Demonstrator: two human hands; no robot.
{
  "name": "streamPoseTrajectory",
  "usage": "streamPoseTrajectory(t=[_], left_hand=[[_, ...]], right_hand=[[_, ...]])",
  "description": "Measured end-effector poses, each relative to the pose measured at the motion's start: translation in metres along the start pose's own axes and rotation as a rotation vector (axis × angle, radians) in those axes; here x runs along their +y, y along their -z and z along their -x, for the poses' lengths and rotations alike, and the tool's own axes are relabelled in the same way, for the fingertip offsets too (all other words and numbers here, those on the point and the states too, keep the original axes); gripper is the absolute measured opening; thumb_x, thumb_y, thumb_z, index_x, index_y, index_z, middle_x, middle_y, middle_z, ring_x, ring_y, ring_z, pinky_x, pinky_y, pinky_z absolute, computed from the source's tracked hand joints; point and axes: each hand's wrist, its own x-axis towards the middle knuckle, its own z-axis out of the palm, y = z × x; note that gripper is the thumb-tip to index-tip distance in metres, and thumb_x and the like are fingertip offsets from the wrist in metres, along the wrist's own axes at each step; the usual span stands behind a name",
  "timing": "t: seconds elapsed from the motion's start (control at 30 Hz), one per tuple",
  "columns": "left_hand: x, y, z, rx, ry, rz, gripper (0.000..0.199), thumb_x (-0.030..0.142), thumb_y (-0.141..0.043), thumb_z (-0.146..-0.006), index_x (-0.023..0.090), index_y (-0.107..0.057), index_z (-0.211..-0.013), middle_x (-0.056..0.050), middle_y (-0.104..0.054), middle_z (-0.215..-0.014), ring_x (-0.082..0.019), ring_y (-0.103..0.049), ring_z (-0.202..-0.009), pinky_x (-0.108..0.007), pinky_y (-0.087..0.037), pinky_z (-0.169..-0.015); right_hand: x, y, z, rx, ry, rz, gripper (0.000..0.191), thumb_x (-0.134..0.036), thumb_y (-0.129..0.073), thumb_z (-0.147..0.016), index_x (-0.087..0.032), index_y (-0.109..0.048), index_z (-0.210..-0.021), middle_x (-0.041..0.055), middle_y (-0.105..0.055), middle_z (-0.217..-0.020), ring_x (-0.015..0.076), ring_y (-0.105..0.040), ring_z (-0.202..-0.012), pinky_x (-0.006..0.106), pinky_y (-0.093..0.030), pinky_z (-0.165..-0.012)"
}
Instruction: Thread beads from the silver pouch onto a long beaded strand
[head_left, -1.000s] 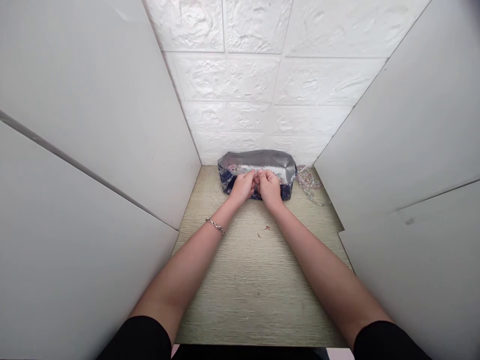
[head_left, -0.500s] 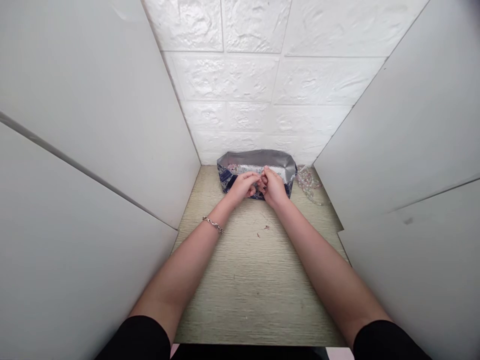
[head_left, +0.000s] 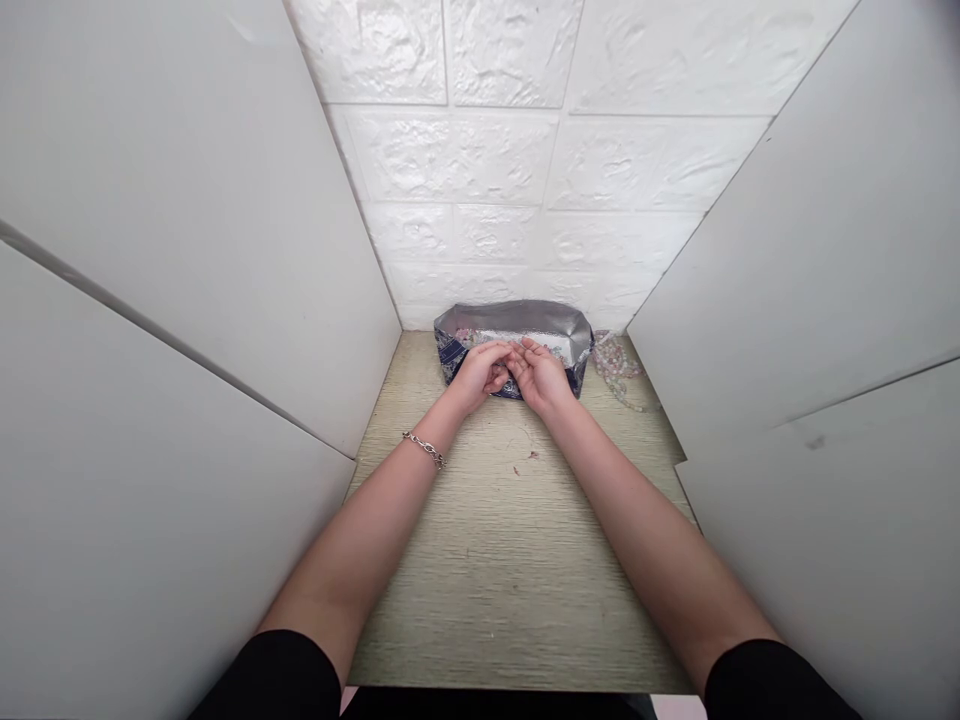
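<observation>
A dark blue patterned bag (head_left: 452, 358) with a silver lining lies open against the back wall, with small pinkish and clear beads inside. My left hand (head_left: 481, 374) is at its front edge, fingers curled and pinched together; whatever they hold is too small to make out. My right hand (head_left: 539, 374) meets it fingertip to fingertip over the bag's opening, its fingers bent and close together around something I cannot make out. Strands of pale pink and green beads (head_left: 616, 362) lie right of the bag.
White panels rise on the left (head_left: 225, 200) and right (head_left: 795, 250), and a white brick-patterned wall (head_left: 487, 150) stands behind. Small reddish-brown bits (head_left: 533, 455) lie on the wood-grain tabletop (head_left: 510, 570).
My right hand has turned slightly and lowered, with its fingers now reaching more toward my left hand. My left hand has shifted a little to the left.
</observation>
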Motion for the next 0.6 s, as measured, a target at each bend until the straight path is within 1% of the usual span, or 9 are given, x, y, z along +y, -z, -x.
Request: streamPoseTrajectory(t=[0.07, 0.13, 0.2, 0.27, 0.37, 0.47, 0.53, 0.6], left_hand=[[0.0022, -0.0012, 0.0014, 0.004, 0.017, 0.012, 0.013, 0.025, -0.051, -0.066, 0.014, -0.045, -0.063, 0.003, -0.044, -0.054, 0.0, -0.031, -0.034, -0.017, -0.013, -0.032], [0.004, -0.0023, 0.0029, 0.003, 0.025, 0.025, 0.013, 0.025, -0.051, -0.066, 0.014, -0.045, -0.063, 0.004, -0.044, -0.053, 0.0, -0.03, -0.034, -0.017, -0.013, -0.032], [0.0049, -0.0029, 0.0037, 0.004, 0.023, 0.028, 0.012, 0.026, -0.05, -0.067, 0.014, -0.045, -0.064, 0.004, -0.044, -0.052, -0.001, -0.03, -0.033, -0.017, -0.013, -0.032], [0.0046, -0.0031, 0.0036, 0.015, 0.023, 0.019, 0.013, 0.026, -0.05, -0.067, 0.014, -0.045, -0.064, 0.004, -0.044, -0.052, -0.001, -0.03, -0.033, -0.017, -0.013, -0.032], [0.0033, -0.0033, 0.0022, 0.037, 0.03, -0.011, 0.014, 0.027, -0.05, -0.067, 0.015, -0.044, -0.064, 0.004, -0.042, -0.05, 0.0, -0.029, -0.032, -0.016, -0.013, -0.031], [0.0025, -0.0041, 0.0013, 0.044, 0.036, -0.049, 0.015, 0.028, -0.05, -0.068, 0.015, -0.043, -0.063, 0.008, -0.032, -0.044, 0.0, -0.022, -0.03, -0.016, -0.01, -0.031], [0.0029, -0.0054, 0.0019, 0.046, 0.046, -0.093, 0.015, 0.029, -0.05, -0.068, 0.016, -0.044, -0.063, 0.009, -0.025, -0.042, 0.0, -0.018, -0.029, -0.016, -0.007, -0.031], [0.0039, -0.0073, 0.0031, 0.052, 0.057, -0.145, 0.014, 0.029, -0.049, -0.068, 0.016, -0.046, -0.065, 0.01, -0.023, -0.04, 0.0, -0.016, -0.029, -0.016, -0.006, -0.031]], right_hand=[[0.0008, -0.0003, -0.0005, 0.023, 0.03, -0.006, 0.014, -0.009, -0.033, -0.08, -0.016, -0.045, -0.077, -0.0005, -0.053, -0.058, 0.0061, -0.052, -0.052, 0.017, -0.045, -0.049], [0.0004, -0.0002, -0.0009, 0.02, 0.038, -0.02, 0.013, -0.017, -0.035, -0.083, -0.016, -0.046, -0.077, -0.0046, -0.045, -0.048, 0.0044, -0.043, -0.041, 0.015, -0.038, -0.04], [-0.0012, 0.0001, -0.0011, -0.003, 0.014, -0.037, 0.015, -0.023, -0.036, -0.083, -0.016, -0.048, -0.077, -0.0079, -0.034, -0.041, 0.003, -0.031, -0.034, 0.014, -0.029, -0.035], [-0.0034, 0.0006, -0.0008, -0.024, -0.019, -0.044, 0.015, -0.025, -0.037, -0.083, -0.016, -0.049, -0.079, -0.009, -0.029, -0.041, 0.0027, -0.026, -0.033, 0.014, -0.026, -0.034], [-0.0056, 0.0013, -0.0001, -0.034, -0.05, -0.026, 0.009, -0.015, -0.04, -0.078, -0.016, -0.048, -0.082, -0.0084, -0.032, -0.044, 0.0029, -0.029, -0.035, 0.015, -0.028, -0.036], [-0.0051, 0.0014, 0.0006, -0.025, -0.031, -0.008, 0.014, -0.007, -0.039, -0.074, -0.019, -0.044, -0.079, -0.0073, -0.039, -0.049, 0.0034, -0.033, -0.037, 0.015, -0.028, -0.038], [-0.0037, 0.0012, 0.0007, -0.024, 0.001, -0.004, 0.011, -0.009, -0.037, -0.076, -0.019, -0.039, -0.072, -0.0066, -0.041, -0.051, 0.0033, -0.034, -0.037, 0.014, -0.027, -0.037], [-0.0023, 0.0014, 0.0003, -0.044, 0.016, 0.01, 0.015, -0.016, -0.036, -0.081, -0.018, -0.036, -0.066, -0.0061, -0.041, -0.051, 0.0026, -0.032, -0.036, 0.014, -0.025, -0.036]])
